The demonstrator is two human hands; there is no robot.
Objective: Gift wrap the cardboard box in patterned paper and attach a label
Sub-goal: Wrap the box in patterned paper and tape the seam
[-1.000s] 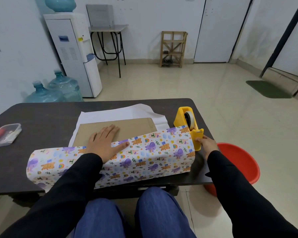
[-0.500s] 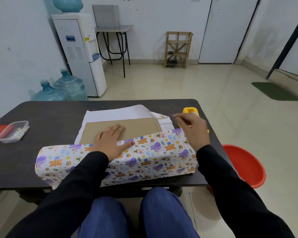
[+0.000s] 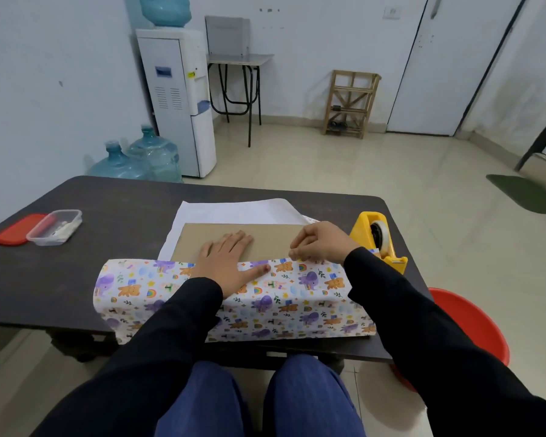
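Observation:
A flat brown cardboard box (image 3: 265,239) lies on a sheet of patterned paper (image 3: 297,298) whose near flap, printed with bears and elephants, is folded up over the box's near edge. The paper's white underside (image 3: 234,211) shows beyond the box. My left hand (image 3: 230,263) lies flat with straight fingers, pressing the flap's edge onto the box. My right hand (image 3: 320,242) is curled at the flap's edge to the right, fingertips pinched together at the paper; whether they hold a piece of tape is too small to tell. A yellow tape dispenser (image 3: 377,239) stands right of that hand.
The dark table (image 3: 76,272) carries a clear plastic tub (image 3: 56,227) and its red lid (image 3: 16,230) at the far left. A red basin (image 3: 479,323) sits on the floor at the right. Water bottles (image 3: 145,156) and a dispenser (image 3: 178,99) stand beyond the table.
My right hand left the tape dispenser and moved left to the top edge of the folded flap. My left hand stayed pressing the flap.

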